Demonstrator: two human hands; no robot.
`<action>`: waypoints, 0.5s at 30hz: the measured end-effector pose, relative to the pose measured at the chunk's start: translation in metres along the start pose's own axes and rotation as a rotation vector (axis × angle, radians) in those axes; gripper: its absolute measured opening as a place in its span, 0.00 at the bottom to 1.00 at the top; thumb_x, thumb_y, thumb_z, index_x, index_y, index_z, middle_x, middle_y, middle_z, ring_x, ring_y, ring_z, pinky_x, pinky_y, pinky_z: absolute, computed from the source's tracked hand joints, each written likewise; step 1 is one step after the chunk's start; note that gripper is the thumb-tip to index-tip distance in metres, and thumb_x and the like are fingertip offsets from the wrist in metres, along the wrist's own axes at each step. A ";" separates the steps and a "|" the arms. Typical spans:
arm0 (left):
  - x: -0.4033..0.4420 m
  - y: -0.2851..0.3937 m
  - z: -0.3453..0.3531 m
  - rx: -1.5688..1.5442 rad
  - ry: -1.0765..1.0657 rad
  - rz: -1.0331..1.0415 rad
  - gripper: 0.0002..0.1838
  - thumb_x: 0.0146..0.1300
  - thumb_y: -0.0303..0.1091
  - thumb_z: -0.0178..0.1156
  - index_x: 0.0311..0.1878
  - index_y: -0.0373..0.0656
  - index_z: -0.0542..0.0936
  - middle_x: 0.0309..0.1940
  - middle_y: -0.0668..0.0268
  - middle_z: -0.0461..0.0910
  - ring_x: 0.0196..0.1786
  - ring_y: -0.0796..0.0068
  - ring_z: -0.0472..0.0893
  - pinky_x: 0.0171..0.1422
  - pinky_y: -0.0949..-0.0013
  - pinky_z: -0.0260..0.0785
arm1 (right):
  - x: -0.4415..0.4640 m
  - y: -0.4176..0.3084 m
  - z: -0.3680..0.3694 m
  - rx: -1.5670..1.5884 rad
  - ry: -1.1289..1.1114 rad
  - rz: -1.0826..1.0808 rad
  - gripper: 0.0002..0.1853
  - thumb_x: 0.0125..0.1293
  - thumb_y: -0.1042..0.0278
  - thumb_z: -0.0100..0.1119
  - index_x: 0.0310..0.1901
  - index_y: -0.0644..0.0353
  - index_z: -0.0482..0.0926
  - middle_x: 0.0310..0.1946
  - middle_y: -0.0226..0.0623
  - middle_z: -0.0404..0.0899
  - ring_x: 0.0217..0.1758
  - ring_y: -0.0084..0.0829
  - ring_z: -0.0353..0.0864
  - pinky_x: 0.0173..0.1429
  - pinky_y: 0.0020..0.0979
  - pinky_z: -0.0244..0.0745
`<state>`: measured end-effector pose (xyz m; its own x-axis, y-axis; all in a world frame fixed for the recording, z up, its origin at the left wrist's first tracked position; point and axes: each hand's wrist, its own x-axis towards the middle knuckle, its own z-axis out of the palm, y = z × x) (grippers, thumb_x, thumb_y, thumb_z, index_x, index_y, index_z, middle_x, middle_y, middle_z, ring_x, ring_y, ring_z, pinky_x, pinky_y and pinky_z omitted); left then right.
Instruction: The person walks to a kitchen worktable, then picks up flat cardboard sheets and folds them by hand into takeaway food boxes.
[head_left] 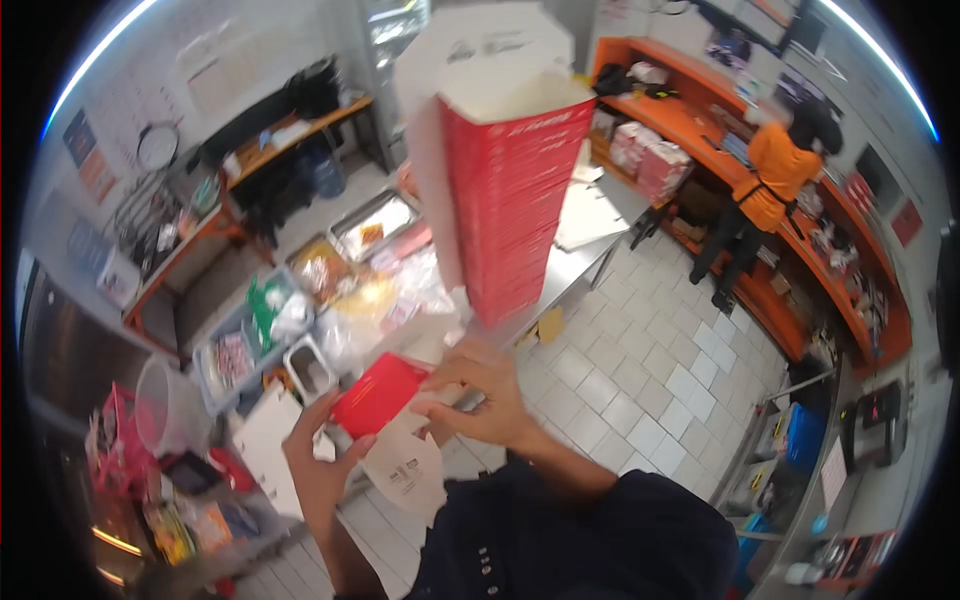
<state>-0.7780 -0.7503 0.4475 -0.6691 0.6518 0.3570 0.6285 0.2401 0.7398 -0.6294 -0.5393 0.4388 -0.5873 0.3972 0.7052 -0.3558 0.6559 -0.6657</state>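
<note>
A small red cardboard box (380,395) with a pale printed flap (403,468) hanging toward my body is between my two hands. My left hand (318,450) grips its left side, thumb on the near edge and fingers along the far side. At the right end, my right hand (482,392) has its fingers pinched on the box's edge, close to the flap. Just beyond stands a tall stack of nested red cardboard boxes (515,210) with white inner sides and a raised printed lid.
Left of the stack, the table holds a metal tray (372,225), plastic bags (350,330), a grey bin (225,360) and a white container (310,368). A clear bucket (170,405) stands at left. A person in orange (780,165) is at an orange counter (680,110).
</note>
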 end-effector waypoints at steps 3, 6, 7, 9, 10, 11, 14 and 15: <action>0.002 0.008 0.001 -0.161 -0.281 0.028 0.35 0.41 0.30 0.82 0.58 0.38 0.82 0.54 0.58 0.84 0.52 0.67 0.85 0.57 0.67 0.75 | 0.020 -0.015 -0.004 -0.128 -0.328 -0.175 0.08 0.57 0.66 0.74 0.39 0.55 0.88 0.43 0.37 0.85 0.45 0.36 0.84 0.48 0.31 0.78; 0.004 -0.008 0.009 -0.301 -0.434 -0.010 0.35 0.47 0.29 0.80 0.62 0.38 0.79 0.55 0.58 0.83 0.55 0.67 0.84 0.58 0.66 0.75 | 0.001 0.006 -0.002 0.071 -0.634 0.010 0.11 0.56 0.68 0.73 0.42 0.55 0.88 0.52 0.42 0.82 0.52 0.39 0.83 0.54 0.34 0.78; 0.001 -0.026 0.020 -0.410 -0.435 -0.057 0.36 0.49 0.29 0.78 0.64 0.39 0.77 0.56 0.58 0.83 0.57 0.67 0.84 0.58 0.65 0.75 | -0.006 0.014 -0.003 0.093 -0.611 0.137 0.11 0.56 0.68 0.73 0.42 0.56 0.88 0.52 0.43 0.82 0.53 0.39 0.83 0.55 0.35 0.78; -0.020 -0.078 0.055 -0.446 -0.287 -0.152 0.37 0.52 0.31 0.77 0.66 0.40 0.75 0.57 0.58 0.82 0.58 0.67 0.83 0.59 0.65 0.75 | -0.020 0.035 -0.016 0.062 -0.544 0.306 0.12 0.60 0.67 0.71 0.46 0.57 0.87 0.56 0.43 0.81 0.56 0.38 0.82 0.59 0.36 0.76; -0.034 -0.104 0.072 -0.478 -0.178 -0.198 0.38 0.54 0.33 0.76 0.68 0.41 0.73 0.58 0.57 0.82 0.60 0.67 0.82 0.61 0.65 0.74 | -0.024 0.052 -0.026 0.013 -0.489 0.337 0.13 0.64 0.65 0.69 0.49 0.56 0.86 0.59 0.41 0.80 0.59 0.37 0.81 0.62 0.35 0.74; -0.052 -0.127 0.087 -0.476 -0.137 -0.218 0.38 0.54 0.33 0.76 0.68 0.41 0.73 0.58 0.57 0.82 0.60 0.67 0.82 0.61 0.65 0.74 | -0.041 0.080 -0.035 0.124 -0.336 0.468 0.15 0.68 0.64 0.66 0.53 0.58 0.84 0.61 0.42 0.78 0.60 0.35 0.81 0.63 0.35 0.73; -0.105 -0.143 0.116 -0.319 -0.213 -0.217 0.49 0.51 0.39 0.79 0.74 0.40 0.64 0.67 0.52 0.73 0.67 0.63 0.76 0.68 0.61 0.70 | -0.065 0.110 -0.042 0.248 -0.172 0.691 0.18 0.75 0.62 0.58 0.61 0.60 0.79 0.65 0.42 0.75 0.62 0.33 0.79 0.66 0.34 0.70; -0.113 -0.128 0.128 -0.208 -0.214 -0.163 0.55 0.48 0.41 0.81 0.76 0.39 0.60 0.70 0.50 0.68 0.69 0.61 0.73 0.71 0.60 0.66 | -0.068 0.112 -0.041 0.252 -0.141 0.786 0.21 0.78 0.60 0.53 0.65 0.62 0.76 0.66 0.41 0.73 0.64 0.32 0.77 0.68 0.33 0.68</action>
<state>-0.7314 -0.7627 0.2395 -0.6416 0.7586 0.1133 0.4112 0.2155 0.8857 -0.5993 -0.4662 0.3265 -0.8117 0.5839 -0.0131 0.0530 0.0513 -0.9973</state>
